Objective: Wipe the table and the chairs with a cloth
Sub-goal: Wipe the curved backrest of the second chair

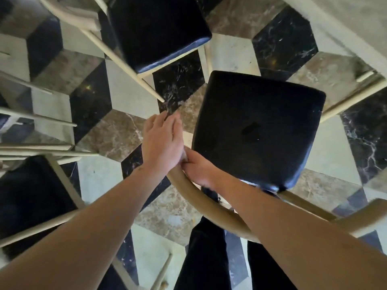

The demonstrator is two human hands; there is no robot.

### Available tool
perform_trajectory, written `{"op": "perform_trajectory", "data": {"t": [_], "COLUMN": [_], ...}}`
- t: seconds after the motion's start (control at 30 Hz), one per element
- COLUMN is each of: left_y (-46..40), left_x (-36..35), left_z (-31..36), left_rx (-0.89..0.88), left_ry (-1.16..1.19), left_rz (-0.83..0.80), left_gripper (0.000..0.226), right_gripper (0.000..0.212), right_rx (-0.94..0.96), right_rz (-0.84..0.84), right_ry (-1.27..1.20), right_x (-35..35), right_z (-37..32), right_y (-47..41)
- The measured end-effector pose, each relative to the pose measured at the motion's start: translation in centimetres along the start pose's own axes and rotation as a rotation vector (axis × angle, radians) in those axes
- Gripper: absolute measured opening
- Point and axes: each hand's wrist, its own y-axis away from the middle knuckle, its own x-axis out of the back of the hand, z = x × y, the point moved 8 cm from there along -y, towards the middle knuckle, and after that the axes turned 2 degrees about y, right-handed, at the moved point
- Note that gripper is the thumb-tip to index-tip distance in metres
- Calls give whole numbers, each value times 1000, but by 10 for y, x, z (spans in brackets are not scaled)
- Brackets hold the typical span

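A chair with a black padded seat (257,130) and a curved tan back rail (222,214) stands right below me. My right hand (196,169) curls round the top of that rail. A dark, frayed piece of cloth (212,194) shows under its wrist, pressed to the rail. My left hand (162,141) hovers just left of the seat, over the rail's end, with its fingers loosely straight and pointing away from me. I cannot tell whether it touches the chair.
A second black-seated chair (159,32) stands beyond, and a third (31,197) at my lower left, both on pale legs. A pale table edge (345,24) runs across the top right. The floor is patterned marble tile (117,135). My dark trouser legs (205,258) are below.
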Motion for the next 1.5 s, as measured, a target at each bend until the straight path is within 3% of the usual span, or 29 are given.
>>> {"op": "perform_trajectory", "data": {"t": [0.13, 0.23, 0.3, 0.37, 0.47, 0.57, 0.67, 0.8, 0.9, 1.0, 1.07, 1.13, 1.17, 1.37, 1.5], "left_y": [-2, 0, -1, -3, -8, -5, -2, -1, -2, -5, -6, -6, -6, -7, -5], "left_x": [-3, -3, -1, -5, -12, -13, -6, -3, -2, -6, -8, -5, -5, -8, -7], "left_z": [-6, 0, 4, -1, -6, -4, 2, 8, 9, 5, 4, 6, 7, 0, 3], "left_rx": [84, 46, 21, 29, 30, 45, 96, 133, 136, 133, 101, 45, 22, 64, 124], "left_ry": [-57, -133, -184, -240, -306, -310, -273, -271, -260, -276, -280, -250, -249, -308, -269], "left_rz": [74, 95, 98, 124, 120, 87, 107, 99, 105, 68, 74, 128, 152, 88, 63], "left_gripper": [46, 53, 47, 44, 42, 36, 28, 27, 31, 35, 39, 40, 40, 39, 33], "right_gripper": [72, 66, 54, 63, 61, 35, 60, 40, 44, 31, 45, 79, 80, 59, 32], "right_rx": [210, 287, 237, 200, 22, 83, 90, 228, 337, 402, 332, 233, 193, 263, 385], "right_rz": [0, 37, 20, 8, -12, -14, -119, -265, -187, -75, -48, 11, 51, 89, -119], "right_ry": [-17, 31, 114, 162, 43, -58, -38, 23, 5, 28, 111, 163, 174, 114, 55], "right_x": [-13, -9, -5, 2, 4, -2, -1, -15, -13, -5, 1, 10, 14, -4, -19], "right_z": [18, 34, 51, 78, 104, 86, 48, 0, -8, 11, 47, 84, 95, 63, 11], "right_y": [-24, -52, -71, -94, -110, -104, -78, -50, -46, -58, -82, -101, -107, -100, -68]}}
